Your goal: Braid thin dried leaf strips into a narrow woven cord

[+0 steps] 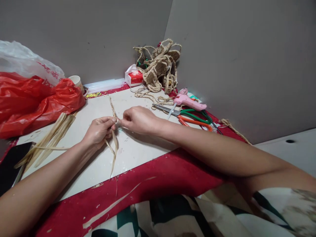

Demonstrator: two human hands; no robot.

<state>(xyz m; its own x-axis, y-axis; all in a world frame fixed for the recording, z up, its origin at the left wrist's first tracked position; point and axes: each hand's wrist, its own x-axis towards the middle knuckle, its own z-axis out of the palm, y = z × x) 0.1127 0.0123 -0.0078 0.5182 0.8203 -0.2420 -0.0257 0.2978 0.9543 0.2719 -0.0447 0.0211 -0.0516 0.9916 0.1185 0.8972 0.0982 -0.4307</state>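
A thin braided straw cord (113, 107) runs away from me over the white board (145, 144), and loose flat strands (114, 153) hang from its near end. My left hand (100, 131) pinches the cord's near end between thumb and fingers. Right beside it, my right hand (139, 120) is closed with its fingertips at the same spot on the cord. Exactly how the strands pass between the fingertips is hidden. Left of my left hand lies a bundle of dry straw strips (53, 138).
Red and clear plastic bags (39, 98), a paper cup (76, 81), glue sticks (105, 85) and a tissue pack (134, 76) line the back. Woven straw pieces (160, 67) pile in the corner. A pink glue gun (189, 100) and scissors (170, 110) lie right; a dark flat device (12, 164) left.
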